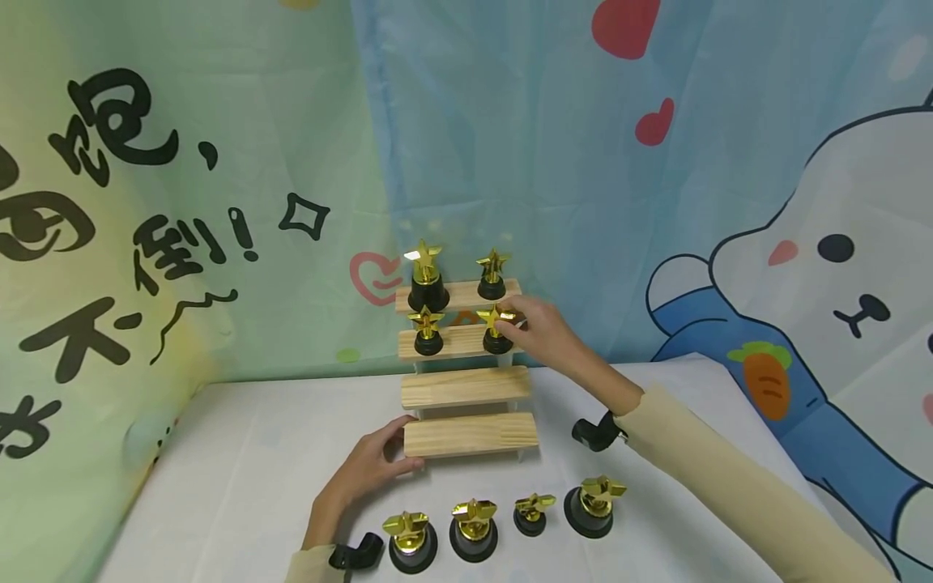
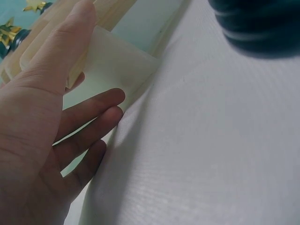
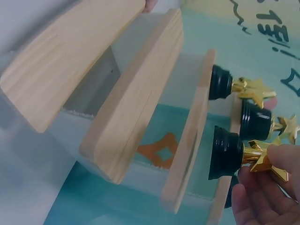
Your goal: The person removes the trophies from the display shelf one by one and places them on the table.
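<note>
On a stepped wooden display stand [image 1: 466, 390] stand several small trophies with gold stars and black bases. My right hand [image 1: 543, 330] pinches the gold star of one trophy [image 3: 228, 153] between thumb and fingers, at the right end of the second step from the top. Its base sits right at that step. At the stand's lower left end is my left hand [image 1: 373, 461]. In the left wrist view, its thumb [image 2: 77, 33] lies along the bottom board and the index fingertip shows under the board's edge, while the other fingers extend beside the pale side panel [image 2: 117, 63].
Along the front of the white-covered table [image 1: 240, 486] stand more star trophies: two near the left hand [image 1: 411, 541] [image 1: 474, 530], a small one [image 1: 530, 514] and a larger one [image 1: 592, 508]. A printed cloth backdrop [image 1: 510, 146] hangs behind the stand.
</note>
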### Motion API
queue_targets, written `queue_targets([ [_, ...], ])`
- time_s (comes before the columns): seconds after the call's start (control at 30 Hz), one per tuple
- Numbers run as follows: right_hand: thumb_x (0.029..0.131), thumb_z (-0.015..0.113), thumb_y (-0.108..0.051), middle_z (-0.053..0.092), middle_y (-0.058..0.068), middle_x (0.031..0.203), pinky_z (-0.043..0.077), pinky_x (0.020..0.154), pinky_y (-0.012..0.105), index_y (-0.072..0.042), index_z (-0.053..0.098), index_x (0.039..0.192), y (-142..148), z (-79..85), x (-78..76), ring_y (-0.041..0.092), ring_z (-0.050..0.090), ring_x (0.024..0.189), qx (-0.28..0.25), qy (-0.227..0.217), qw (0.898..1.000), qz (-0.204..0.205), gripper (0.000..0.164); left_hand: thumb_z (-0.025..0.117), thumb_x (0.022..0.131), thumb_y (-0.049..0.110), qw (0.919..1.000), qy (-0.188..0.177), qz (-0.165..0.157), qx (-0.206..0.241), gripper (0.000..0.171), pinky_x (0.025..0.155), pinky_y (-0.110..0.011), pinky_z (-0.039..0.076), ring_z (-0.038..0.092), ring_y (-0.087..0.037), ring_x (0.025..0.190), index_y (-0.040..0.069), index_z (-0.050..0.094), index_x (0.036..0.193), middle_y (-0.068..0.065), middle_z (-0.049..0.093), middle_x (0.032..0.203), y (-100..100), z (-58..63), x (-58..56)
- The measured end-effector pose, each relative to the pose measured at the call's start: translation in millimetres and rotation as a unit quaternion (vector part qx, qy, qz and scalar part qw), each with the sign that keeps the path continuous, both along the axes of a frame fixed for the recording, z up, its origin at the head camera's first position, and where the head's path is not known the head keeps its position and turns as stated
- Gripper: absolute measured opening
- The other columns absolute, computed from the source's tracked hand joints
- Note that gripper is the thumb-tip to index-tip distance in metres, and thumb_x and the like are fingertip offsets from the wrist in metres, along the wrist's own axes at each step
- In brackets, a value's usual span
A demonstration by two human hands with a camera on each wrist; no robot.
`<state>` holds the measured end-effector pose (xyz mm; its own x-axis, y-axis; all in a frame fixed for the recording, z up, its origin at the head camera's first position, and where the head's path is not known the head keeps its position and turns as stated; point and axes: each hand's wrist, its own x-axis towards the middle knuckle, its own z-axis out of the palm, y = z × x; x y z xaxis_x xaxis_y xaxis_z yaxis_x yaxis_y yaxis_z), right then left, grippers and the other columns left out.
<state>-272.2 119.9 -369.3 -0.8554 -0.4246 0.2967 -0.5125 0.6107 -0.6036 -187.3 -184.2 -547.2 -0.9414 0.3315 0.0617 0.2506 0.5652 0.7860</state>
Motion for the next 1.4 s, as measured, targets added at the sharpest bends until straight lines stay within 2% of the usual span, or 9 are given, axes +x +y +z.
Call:
queue_targets([
  [0.23, 0.094, 0.063, -0.015, 0.066, 0.018, 0.111, 0.058, 0.078, 0.036, 0.001, 0.063, 0.119, -5.3, 9.4, 16.3, 0.028, 0.067, 0.095, -0.004, 0.011, 1.000, 0.015, 0.029, 0.081, 0.077, 0.037, 1.0000, -0.002, -0.003, 0.006, 0.064, 0.107, -0.044, 0.044, 0.061, -0.009, 0.110, 0.027, 0.053, 0.134, 0.012, 0.068, 0.112, -0.2, 0.1, 0.5],
  [0.47, 0.092, 0.066, -0.013, 0.067, 0.015, 0.107, 0.058, 0.075, 0.031, -0.001, 0.065, 0.113, -11.3, 12.0, 28.9, 0.024, 0.068, 0.089, -0.010, 0.031, 0.999, 0.040, 0.025, 0.081, 0.077, 0.036, 0.9999, 0.001, -0.006, 0.011, 0.063, 0.108, -0.044, 0.043, 0.061, -0.010, 0.113, 0.030, 0.053, 0.133, 0.011, 0.067, 0.115, 0.6, 1.4, 1.4],
  [0.87, 0.089, 0.070, -0.014, 0.070, 0.009, 0.100, 0.058, 0.073, 0.030, -0.004, 0.067, 0.107, -25.1, 18.4, 55.3, 0.017, 0.066, 0.083, -0.018, 0.072, 0.993, 0.090, 0.021, 0.079, 0.079, 0.037, 0.9998, 0.018, -0.007, -0.003, 0.064, 0.103, -0.044, 0.047, 0.061, -0.009, 0.107, 0.024, 0.053, 0.135, 0.010, 0.068, 0.111, 0.9, 2.1, 1.4],
  [1.0, 0.089, 0.069, -0.014, 0.070, 0.010, 0.103, 0.058, 0.075, 0.030, -0.004, 0.067, 0.107, -31.9, 20.5, 67.7, 0.017, 0.067, 0.085, -0.027, 0.069, 0.991, 0.111, 0.021, 0.079, 0.079, 0.038, 0.9997, 0.022, -0.006, -0.005, 0.062, 0.102, -0.043, 0.048, 0.062, -0.010, 0.107, 0.027, 0.053, 0.134, 0.010, 0.068, 0.111, -0.3, 0.8, 1.7],
  [1.17, 0.089, 0.069, -0.015, 0.070, 0.007, 0.103, 0.058, 0.076, 0.028, -0.006, 0.067, 0.108, -39.7, 20.8, 82.6, 0.014, 0.066, 0.087, -0.028, 0.053, 0.988, 0.140, 0.021, 0.080, 0.078, 0.040, 1.0000, 0.000, 0.001, -0.005, 0.060, 0.104, -0.042, 0.047, 0.061, -0.010, 0.112, 0.036, 0.052, 0.131, 0.012, 0.067, 0.113, -2.0, -1.2, 1.1],
  [1.4, 0.090, 0.069, -0.014, 0.069, 0.003, 0.097, 0.056, 0.075, 0.021, -0.008, 0.066, 0.104, -51.6, 18.4, 105.5, 0.009, 0.065, 0.085, -0.048, 0.049, 0.978, 0.198, 0.016, 0.078, 0.078, 0.045, 1.0000, 0.003, -0.001, -0.007, 0.066, 0.103, -0.043, 0.047, 0.060, -0.012, 0.110, 0.033, 0.051, 0.136, 0.007, 0.067, 0.113, -2.5, -1.6, 0.1],
])
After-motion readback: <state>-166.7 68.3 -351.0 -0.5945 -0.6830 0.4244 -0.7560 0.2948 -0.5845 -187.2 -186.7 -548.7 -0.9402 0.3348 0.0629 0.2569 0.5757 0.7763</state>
